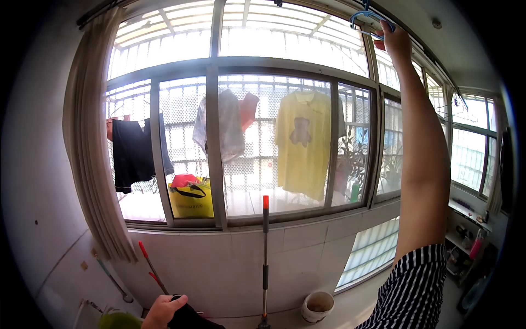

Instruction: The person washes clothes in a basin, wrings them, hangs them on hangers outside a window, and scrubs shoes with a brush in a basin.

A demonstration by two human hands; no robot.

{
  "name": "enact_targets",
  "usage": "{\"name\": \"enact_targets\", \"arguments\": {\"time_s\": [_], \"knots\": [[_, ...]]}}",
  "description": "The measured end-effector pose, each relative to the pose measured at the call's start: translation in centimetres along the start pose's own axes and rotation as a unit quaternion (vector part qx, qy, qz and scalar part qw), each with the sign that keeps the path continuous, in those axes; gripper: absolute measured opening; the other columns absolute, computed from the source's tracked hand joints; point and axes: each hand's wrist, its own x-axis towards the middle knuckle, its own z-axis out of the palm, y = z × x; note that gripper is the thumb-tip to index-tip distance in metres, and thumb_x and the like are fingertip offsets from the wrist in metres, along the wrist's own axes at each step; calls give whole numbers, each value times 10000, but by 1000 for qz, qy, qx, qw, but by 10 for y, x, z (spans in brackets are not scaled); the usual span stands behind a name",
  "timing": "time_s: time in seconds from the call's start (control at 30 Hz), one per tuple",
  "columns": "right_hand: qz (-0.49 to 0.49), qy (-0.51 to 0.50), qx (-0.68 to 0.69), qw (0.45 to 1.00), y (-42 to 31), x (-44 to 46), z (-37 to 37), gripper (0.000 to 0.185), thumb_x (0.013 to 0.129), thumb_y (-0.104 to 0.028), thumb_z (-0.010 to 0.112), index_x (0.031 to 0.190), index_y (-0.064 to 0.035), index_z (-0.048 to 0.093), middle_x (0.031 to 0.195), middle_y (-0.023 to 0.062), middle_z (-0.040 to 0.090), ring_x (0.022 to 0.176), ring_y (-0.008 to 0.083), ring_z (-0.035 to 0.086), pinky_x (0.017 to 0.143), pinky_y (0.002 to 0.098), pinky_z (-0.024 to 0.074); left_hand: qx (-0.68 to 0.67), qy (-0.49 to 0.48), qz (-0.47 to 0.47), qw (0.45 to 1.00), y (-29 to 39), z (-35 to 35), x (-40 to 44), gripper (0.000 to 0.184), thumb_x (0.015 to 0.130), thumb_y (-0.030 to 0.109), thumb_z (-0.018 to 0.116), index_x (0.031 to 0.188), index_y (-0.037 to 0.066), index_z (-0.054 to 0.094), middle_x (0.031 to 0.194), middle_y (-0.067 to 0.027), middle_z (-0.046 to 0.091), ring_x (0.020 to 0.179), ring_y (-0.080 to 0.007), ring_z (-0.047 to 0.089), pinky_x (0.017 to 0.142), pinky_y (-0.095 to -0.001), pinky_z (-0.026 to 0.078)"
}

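My right hand (pixel 395 41) is raised high at the upper right, its fingers closed on a blue clothes hanger (pixel 359 24) just under an overhead rail. A black-and-white striped sleeve (pixel 411 288) covers that upper arm. Low at the bottom edge, my left hand (pixel 161 310) grips a black garment (pixel 192 319), most of which lies below the view. Something rounded and green (pixel 119 321) shows beside that hand, too cut off to name.
Beyond the sliding window hang a yellow T-shirt (pixel 304 145) and black shorts (pixel 130 156). A yellow bag (pixel 190 200) stands there too. A pole with an orange tip (pixel 266 236) stands before the wall, near a white bucket (pixel 317 307). A curtain (pixel 90 137) hangs left.
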Motion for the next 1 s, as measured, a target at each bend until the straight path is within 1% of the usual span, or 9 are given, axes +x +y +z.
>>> {"name": "enact_targets", "arguments": {"time_s": [0.07, 0.1, 0.23, 0.3, 0.33, 0.4, 0.53, 0.73, 1.0], "knots": [[2, 56, 75, 996, -3, -29, 14, 356, 935, -302, 550, 1093, 17, 567, 893, 123, 672, 658, 172, 681, 583, 276, 553, -10, -7, 7, 1000, -4, -2, 0, 274, 877, 243, 638, 738, 7, 646, 687, -28, 632, 592, -136, 594, 557, -274, 446], [-16, 93, 112, 989, -1, -41, 22, 354, 952, -317, 516, 978, 25, 602, 781, 102, 701, 534, 190, 676, 470, 232, 539, -21, -15, 16, 1000, -6, -3, 0, 274, 878, 244, 637, 753, 1, 652, 698, -26, 635, 612, -134, 598, 568, -272, 445], [-56, 144, 105, 982, 7, -116, 32, 350, 969, -324, 481, 1015, 3, 599, 822, 86, 700, 616, 172, 693, 528, 233, 554, 50, 26, 35, 998, -9, -7, -2, 309, 887, 269, 622, 790, -22, 656, 703, -13, 630, 627, -120, 571, 587, -277, 437], [-71, 150, 152, 974, 6, -178, 33, 345, 971, -321, 482, 1052, -7, 600, 813, 91, 692, 599, 175, 685, 514, 240, 549, 264, 87, 99, 955, -1, -11, -9, 362, 899, 307, 601, 815, -43, 636, 698, -13, 619, 642, -104, 529, 606, -282, 426], [-50, 129, 203, 969, 1, -223, 36, 347, 970, -318, 489, 1083, -9, 600, 802, 94, 686, 576, 176, 677, 499, 244, 543, 206, 103, 112, 967, -18, -17, 12, 470, 884, 380, 595, 782, -77, 555, 618, -130, 511, 580, -158, 462, 583, -337, 404], [98, 5, 271, 958, -24, -298, 10, 381, 962, -302, 514, 1151, 24, 575, 763, 99, 664, 507, 167, 638, 445, 250, 522, 262, 130, 144, 945, 2, -21, 5, 468, 899, 385, 580, 811, -75, 582, 649, -139, 574, 629, -154, 513, 624, -342, 431], [303, -358, 450, 760, -22, -458, -28, 407, 958, -269, 523, 1138, 95, 547, 670, 142, 622, 446, 211, 593, 388, 281, 497, -72, 35, -14, 997, 22, -39, 8, 418, 937, 403, 537, 964, -2, 634, 869, -63, 665, 735, -158, 646, 681, -287, 525], [410, -484, 511, 580, -49, -550, -40, 348, 945, -217, 552, 1076, 104, 567, 673, 171, 637, 483, 220, 620, 430, 287, 516, -141, 66, -36, 987, 40, -76, 6, 401, 946, 395, 518, 964, 11, 631, 860, -80, 675, 734, -160, 662, 684, -289, 553], [392, -597, 449, 537, -96, -623, -16, 266, 949, -113, 523, 1107, 96, 568, 768, 156, 664, 621, 219, 668, 556, 291, 558, -105, 45, -60, 992, 42, -56, -17, 291, 910, 274, 588, 1008, 1, 615, 922, -78, 669, 798, -153, 656, 730, -288, 548]]}}
